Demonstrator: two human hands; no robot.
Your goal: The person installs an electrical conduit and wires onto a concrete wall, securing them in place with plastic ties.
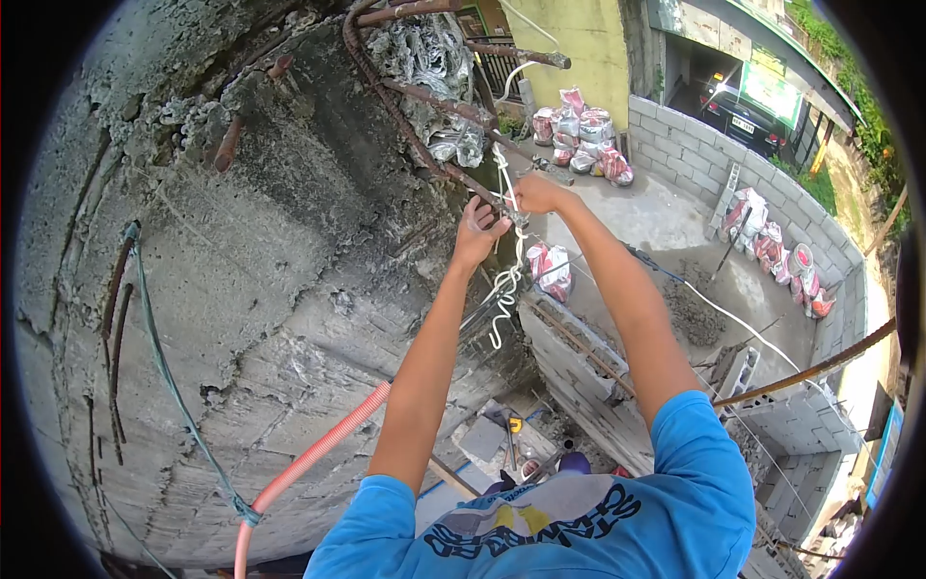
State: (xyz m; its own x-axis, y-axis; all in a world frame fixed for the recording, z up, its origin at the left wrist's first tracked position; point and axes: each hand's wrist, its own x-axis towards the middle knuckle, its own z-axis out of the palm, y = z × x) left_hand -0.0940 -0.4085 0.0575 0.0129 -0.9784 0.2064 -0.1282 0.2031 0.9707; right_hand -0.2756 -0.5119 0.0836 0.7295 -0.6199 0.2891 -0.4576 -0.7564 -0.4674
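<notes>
The white cord (519, 253) hangs knotted at the end of a rusty rebar (417, 147), its loose loops dangling below. It looks light and limp, likely best held close to the knot; the bar should be stiff and rough. The left hand (479, 232) has thumb and fingers bent at the bar's tip, the right hand (536, 193) is curled beside the cord; whether either pinches, I cannot tell. Rough, cracked concrete (289, 251) rises leftward; sacks (584, 135) line a block-walled yard (666, 217) below.
</notes>
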